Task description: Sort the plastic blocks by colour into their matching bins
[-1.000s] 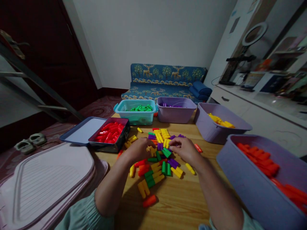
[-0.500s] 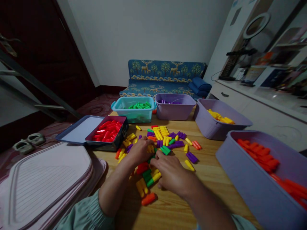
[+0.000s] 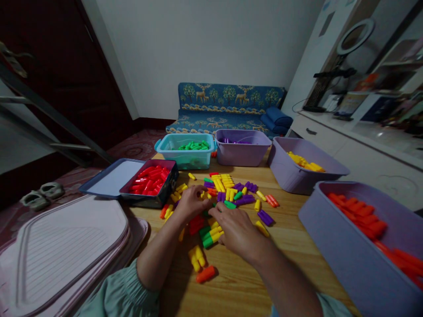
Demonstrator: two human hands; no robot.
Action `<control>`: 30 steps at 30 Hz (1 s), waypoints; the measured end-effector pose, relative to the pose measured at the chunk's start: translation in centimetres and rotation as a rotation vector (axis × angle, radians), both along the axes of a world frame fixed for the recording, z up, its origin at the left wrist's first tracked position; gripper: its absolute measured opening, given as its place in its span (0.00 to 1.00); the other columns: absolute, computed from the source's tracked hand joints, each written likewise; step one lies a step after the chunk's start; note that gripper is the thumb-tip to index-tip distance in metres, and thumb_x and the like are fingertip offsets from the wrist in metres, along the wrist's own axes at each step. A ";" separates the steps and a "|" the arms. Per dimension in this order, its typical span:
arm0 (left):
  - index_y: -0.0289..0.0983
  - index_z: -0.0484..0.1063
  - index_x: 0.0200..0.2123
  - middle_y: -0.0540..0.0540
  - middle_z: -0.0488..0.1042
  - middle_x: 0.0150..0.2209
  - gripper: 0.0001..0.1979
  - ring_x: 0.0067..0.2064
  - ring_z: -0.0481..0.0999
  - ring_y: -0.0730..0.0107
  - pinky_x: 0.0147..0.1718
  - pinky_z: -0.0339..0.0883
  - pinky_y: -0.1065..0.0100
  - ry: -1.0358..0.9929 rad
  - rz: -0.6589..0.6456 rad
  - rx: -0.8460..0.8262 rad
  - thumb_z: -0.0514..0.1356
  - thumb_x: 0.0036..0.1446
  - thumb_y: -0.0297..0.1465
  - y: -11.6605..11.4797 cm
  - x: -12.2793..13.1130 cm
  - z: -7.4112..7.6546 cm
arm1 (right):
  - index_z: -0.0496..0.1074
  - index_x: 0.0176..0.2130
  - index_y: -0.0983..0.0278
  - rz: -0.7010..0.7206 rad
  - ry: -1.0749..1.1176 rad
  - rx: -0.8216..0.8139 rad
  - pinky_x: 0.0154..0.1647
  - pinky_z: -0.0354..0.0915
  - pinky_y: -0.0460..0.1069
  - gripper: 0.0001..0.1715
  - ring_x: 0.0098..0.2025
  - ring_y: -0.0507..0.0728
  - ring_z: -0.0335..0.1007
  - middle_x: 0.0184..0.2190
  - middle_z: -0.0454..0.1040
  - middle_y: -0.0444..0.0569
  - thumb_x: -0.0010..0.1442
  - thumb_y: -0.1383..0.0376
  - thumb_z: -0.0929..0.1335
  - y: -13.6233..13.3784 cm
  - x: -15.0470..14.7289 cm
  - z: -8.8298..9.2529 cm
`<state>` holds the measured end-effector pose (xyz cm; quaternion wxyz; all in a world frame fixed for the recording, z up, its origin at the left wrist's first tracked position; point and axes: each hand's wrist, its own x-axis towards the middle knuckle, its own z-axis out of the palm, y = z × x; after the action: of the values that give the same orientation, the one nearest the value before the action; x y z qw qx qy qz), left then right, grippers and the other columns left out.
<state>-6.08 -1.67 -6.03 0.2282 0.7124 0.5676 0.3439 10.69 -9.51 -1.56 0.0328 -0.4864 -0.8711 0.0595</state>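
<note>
My left hand (image 3: 192, 204) is low over a pile of small capsule-shaped plastic pieces, its fingers bent with a gap between thumb and forefinger. Yellow pieces show in and behind that gap. Facing it, my right hand (image 3: 236, 229) curls its fingers down into the pile, hiding their tips and anything in them. A green piece (image 3: 230, 204) lies just beyond its knuckles. Between my wrists are red pieces (image 3: 196, 224) and a green-and-yellow group (image 3: 211, 237). Closer to me lie joined yellow pieces (image 3: 197, 258) and one orange piece (image 3: 205, 274).
Beyond the pile stand a turquoise bin (image 3: 193, 164) of green pieces and a purple bin (image 3: 243, 156). Rightward are bins of yellow (image 3: 291, 180) and orange pieces (image 3: 330, 237). A hinged box (image 3: 142, 201) of red pieces stands left, near stacked pale lids (image 3: 72, 237).
My left hand has shifted slightly left and its thumb and forefinger have spread. The green-and-yellow group beside my right hand has slid a little away from me and to the right.
</note>
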 end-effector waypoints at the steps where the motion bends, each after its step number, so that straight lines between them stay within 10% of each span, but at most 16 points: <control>1: 0.32 0.76 0.40 0.46 0.72 0.28 0.19 0.29 0.69 0.70 0.29 0.61 0.69 -0.120 0.012 -0.064 0.65 0.43 0.34 0.1 0.0 0.2 | 0.69 0.46 0.60 -0.002 -0.007 -0.002 0.36 0.61 0.50 0.24 0.43 0.59 0.70 0.44 0.69 0.50 0.50 0.75 0.64 0.0 0.0 0.0; 7: 0.34 0.74 0.43 0.48 0.75 0.30 0.19 0.25 0.70 0.77 0.23 0.64 0.76 -1.031 0.001 -0.514 0.66 0.46 0.34 0.5 -0.2 0.7 | 0.69 0.47 0.59 -0.025 -0.007 -0.067 0.39 0.62 0.52 0.24 0.44 0.60 0.69 0.46 0.68 0.52 0.49 0.73 0.65 -0.1 0.1 0.3; 12: 0.31 0.74 0.39 0.44 0.76 0.32 0.11 0.27 0.74 0.76 0.24 0.69 0.77 -1.323 -0.006 -0.616 0.60 0.56 0.32 0.2 -0.5 1.5 | 0.69 0.45 0.64 -0.040 0.043 -0.102 0.43 0.62 0.52 0.20 0.45 0.60 0.69 0.44 0.70 0.54 0.50 0.71 0.65 -0.3 -0.2 0.2; 30: 0.34 0.76 0.40 0.44 0.78 0.34 0.26 0.33 0.76 0.66 0.27 0.65 0.72 -0.723 -0.213 -0.366 0.69 0.40 0.45 -1.3 1.0 2.5 | 0.66 0.53 0.61 -0.324 0.310 0.189 0.48 0.62 0.53 0.32 0.49 0.61 0.65 0.47 0.66 0.52 0.49 0.59 0.71 2.6 1.8 0.7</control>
<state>-5.08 -2.98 -3.48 0.5698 0.5482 0.4260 0.4398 12.46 -6.96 -0.83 0.2208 -0.5995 -0.7680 0.0457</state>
